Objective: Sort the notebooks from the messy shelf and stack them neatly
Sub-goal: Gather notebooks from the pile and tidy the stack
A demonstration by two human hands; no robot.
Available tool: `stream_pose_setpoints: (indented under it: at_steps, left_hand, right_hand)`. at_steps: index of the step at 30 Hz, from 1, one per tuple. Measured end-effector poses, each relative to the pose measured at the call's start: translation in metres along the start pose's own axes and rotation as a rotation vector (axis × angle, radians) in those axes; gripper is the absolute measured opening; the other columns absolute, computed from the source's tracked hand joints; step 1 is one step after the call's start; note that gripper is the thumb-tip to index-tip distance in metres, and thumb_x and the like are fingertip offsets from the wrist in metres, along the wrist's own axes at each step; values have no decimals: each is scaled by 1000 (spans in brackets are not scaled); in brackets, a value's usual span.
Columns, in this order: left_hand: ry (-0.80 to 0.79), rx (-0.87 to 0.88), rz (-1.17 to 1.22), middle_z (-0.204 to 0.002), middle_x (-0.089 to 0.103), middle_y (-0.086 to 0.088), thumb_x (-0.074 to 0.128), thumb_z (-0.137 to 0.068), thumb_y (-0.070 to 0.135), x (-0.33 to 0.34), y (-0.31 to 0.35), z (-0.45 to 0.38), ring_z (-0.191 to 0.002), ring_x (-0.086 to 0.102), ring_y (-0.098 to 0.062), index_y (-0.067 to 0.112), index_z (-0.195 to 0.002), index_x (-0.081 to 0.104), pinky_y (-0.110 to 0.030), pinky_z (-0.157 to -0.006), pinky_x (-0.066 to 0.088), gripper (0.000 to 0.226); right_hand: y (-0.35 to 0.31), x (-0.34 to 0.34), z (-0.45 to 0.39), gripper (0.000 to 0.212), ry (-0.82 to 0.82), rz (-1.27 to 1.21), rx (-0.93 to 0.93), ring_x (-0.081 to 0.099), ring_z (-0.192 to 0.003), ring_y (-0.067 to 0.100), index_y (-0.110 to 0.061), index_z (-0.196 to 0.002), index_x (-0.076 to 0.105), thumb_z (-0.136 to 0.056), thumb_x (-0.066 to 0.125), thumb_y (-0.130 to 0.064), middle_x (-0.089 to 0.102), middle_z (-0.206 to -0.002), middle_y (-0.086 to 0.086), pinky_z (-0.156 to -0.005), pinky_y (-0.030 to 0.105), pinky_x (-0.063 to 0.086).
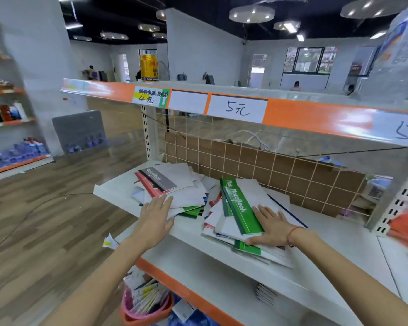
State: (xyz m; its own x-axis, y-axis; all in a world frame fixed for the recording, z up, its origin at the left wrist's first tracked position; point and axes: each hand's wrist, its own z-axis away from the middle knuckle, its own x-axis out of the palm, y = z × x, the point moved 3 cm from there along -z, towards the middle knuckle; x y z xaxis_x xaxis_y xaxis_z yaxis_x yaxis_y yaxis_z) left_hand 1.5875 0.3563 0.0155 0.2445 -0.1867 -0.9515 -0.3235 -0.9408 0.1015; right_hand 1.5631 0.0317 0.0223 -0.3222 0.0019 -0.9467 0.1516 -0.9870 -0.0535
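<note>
White steel makes up the shelf (191,241), edged in orange, and the notebooks lie scattered across it in two loose heaps. Taking the green notebook (242,205) as the landmark: it lies face up on top of the right heap (224,222), its "NoteBook" spine strip running toward the wire grid back panel (269,161). Just right of it, the right hand (272,228) rests flat on the white cover, fingers straight and spread, thumb tucked at the near edge of the heap; its grip is open, pressing down rather than clasping. A red string bracelet (292,232) circles that wrist.

Left of the green notebook, a gap apart, sits the left heap (174,191), topped by a grey notebook (161,178) and a red notebook (146,184) beneath it, both tilted. The left hand (157,214) lies palm down on the near edge of this heap, fingers extended, grip open.

Above the green notebook, on the upper shelf edge, a paper price label (237,108) reads 5元. Below and left of it, on the floor, a pink basket (146,307) holds packets.
</note>
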Motion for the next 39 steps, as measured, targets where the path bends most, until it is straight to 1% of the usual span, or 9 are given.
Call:
stream_pose_setpoints:
  at_steps: [4, 9, 13, 15, 18, 21, 31, 36, 39]
  left_hand:
    - [-4, 13, -24, -154, 24, -5, 42, -98, 35, -1, -3, -19, -141, 22, -22, 13, -149, 21, -40, -114, 19, 59]
    - [-29, 46, -7, -152, 25, -4, 42, -97, 33, 2, -10, -49, -139, 24, -20, 13, -147, 22, -36, -113, 18, 58]
    - [-78, 65, -26, -151, 26, -5, 43, -96, 40, 18, -17, -67, -138, 26, -20, 10, -148, 20, -35, -113, 19, 64]
    - [-121, 73, -32, -156, 18, -6, 40, -97, 44, 26, -21, -77, -142, 18, -20, 9, -150, 14, -38, -116, 16, 69]
    - [-183, 63, -48, -159, 3, -8, 33, -97, 53, 34, -27, -92, -146, 7, -20, 10, -152, 3, -43, -118, 11, 76]
    - [-250, 30, -53, -159, -4, -8, 24, -95, 60, 39, -34, -103, -147, 1, -21, 12, -152, -4, -46, -117, 5, 80]
    - [-199, 54, -120, -150, 25, -12, 26, -93, 64, 32, -38, -92, -140, 20, -29, 17, -152, 8, -51, -114, 9, 78]
    - [-168, 113, -216, -132, 35, -13, 15, -77, 78, 34, -46, -78, -127, 30, -30, 20, -137, 38, -48, -110, 21, 87]
    - [-196, 106, -133, -145, 24, -12, 37, -88, 62, 40, -48, -72, -135, 22, -31, 18, -134, 35, -47, -107, 22, 64]
  right_hand:
    - [-4, -1, 7, 140, 42, 89, -14, 4, -145, 26, -20, -150, -8, -37, 7, -101, 0, -158, 9, -117, 44, 6]
    - [-27, 0, 24, 88, 216, 309, -79, 48, -117, 28, -20, -150, 7, -85, 36, -71, 48, -132, 12, -108, 40, 27]
    - [-34, 5, 28, 72, 391, 359, -93, 64, -71, 27, -11, -128, 54, -78, 32, -59, 68, -81, 9, -81, 45, 53]
    - [-34, 8, 28, 72, 385, 320, -23, 68, -78, 25, -15, -116, 64, -72, 35, -63, 71, -92, 8, -78, 47, 56]
    - [-28, 17, 23, 102, 340, 232, 20, 31, -138, 31, -13, -148, 23, -70, 15, -78, 24, -154, 13, -111, 52, 21]
    - [-29, 23, 27, 124, 244, 171, 52, -2, -146, 22, -20, -149, -11, -46, -26, -88, -7, -158, 7, -117, 42, -1]
    - [-37, 5, 24, 128, 334, 222, 47, 31, -136, 22, -22, -150, 15, -47, -24, -87, 29, -152, 4, -113, 29, 21]
    - [-46, -1, 24, 127, 388, 254, 21, 46, -122, 21, -25, -146, 26, -48, -22, -89, 48, -139, 1, -104, 30, 35]
    - [-44, -1, 25, 111, 377, 236, 20, 48, -119, 20, -25, -145, 30, -60, -4, -88, 51, -135, -1, -97, 30, 40]
